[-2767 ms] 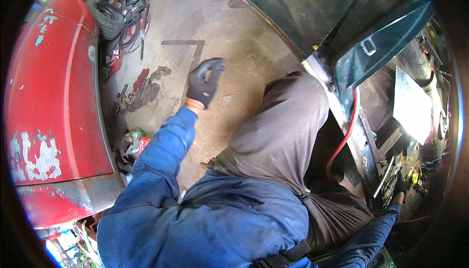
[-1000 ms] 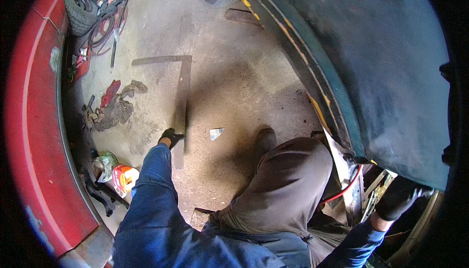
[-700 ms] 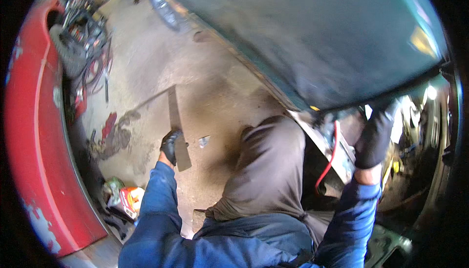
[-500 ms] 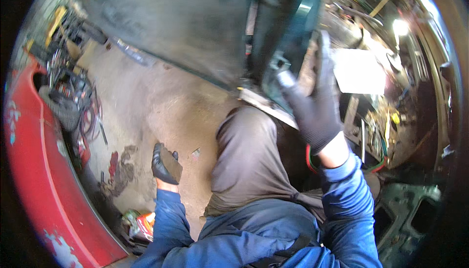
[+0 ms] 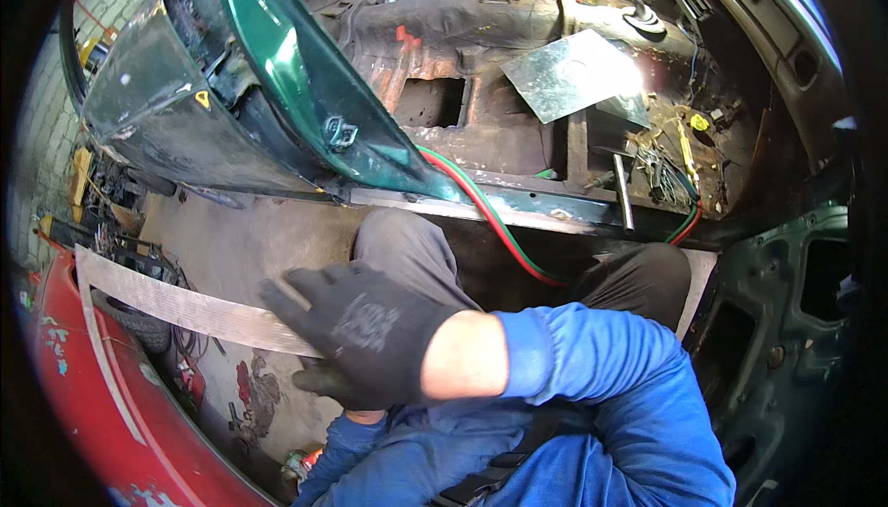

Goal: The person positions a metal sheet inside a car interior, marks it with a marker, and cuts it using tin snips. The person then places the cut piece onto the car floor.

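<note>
My right grip (image 5: pixel 365 329) is gloved in black and reaches across my body, fingers parted and loose, over the near end of the metal square (image 5: pixel 190 310). I cannot tell whether that palm touches it. The square's wide blade slants away to the left of the grip, rising to its corner; from there the thin arm drops in front of the red car (image 5: pixel 199 456). My left wrist (image 5: pixel 365 416) shows just below the right grip, but the left grip itself is hidden, so I cannot tell what it is doing.

Below and left of the grip, a dark rag (image 5: pixel 265 391) lies on the floor (image 5: pixel 213 229). Beyond the grip stands the green door (image 5: pixel 301 91). Up and to the right of it, the red and green hoses (image 5: pixel 496 223) loop over the sill, and farther off a shiny sheet (image 5: pixel 555 81) lies inside the stripped car body.
</note>
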